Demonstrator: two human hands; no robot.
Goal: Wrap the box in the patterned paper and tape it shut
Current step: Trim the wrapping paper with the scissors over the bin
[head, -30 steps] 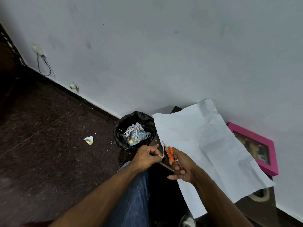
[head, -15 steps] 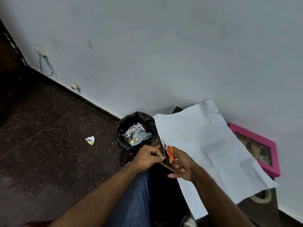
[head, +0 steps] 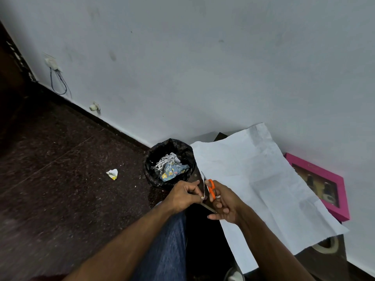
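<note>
While the right hand [head: 225, 201] holds the orange-handled scissors [head: 210, 188] with fingers through the loops, blades pointing up and away, the left hand [head: 183, 196] pinches a small pale scrap [head: 202, 197] between thumb and fingertips just beside the blades. Left grip: curled, pressed together on the scrap. Right grip: curled round the scissor handles, lower fingers hanging loosely spread below. Both hands sit off the table's left edge, above a knee in blue jeans [head: 166, 244].

Sheet of wrapping paper [head: 263, 189] lies flat on the dark table [head: 324, 262], plain white side up, creased; pattern not visible from here. It covers most of the tabletop and overhangs the near edge. Pink box [head: 343, 199] with a clear window lid lies at the table's far right side against the wall [head: 203, 67], partly tucked under the paper's right edge. Roll of tape [head: 326, 245] near the right front corner, half hidden by the paper.

Black-lined bin [head: 169, 162] stands on the floor [head: 60, 179] by the table's left far corner, holding shredded and printed paper scraps. One crumpled scrap [head: 112, 174] lies on the floor left of the bin. Socket with looped cable [head: 57, 82] on the wall at far left.
</note>
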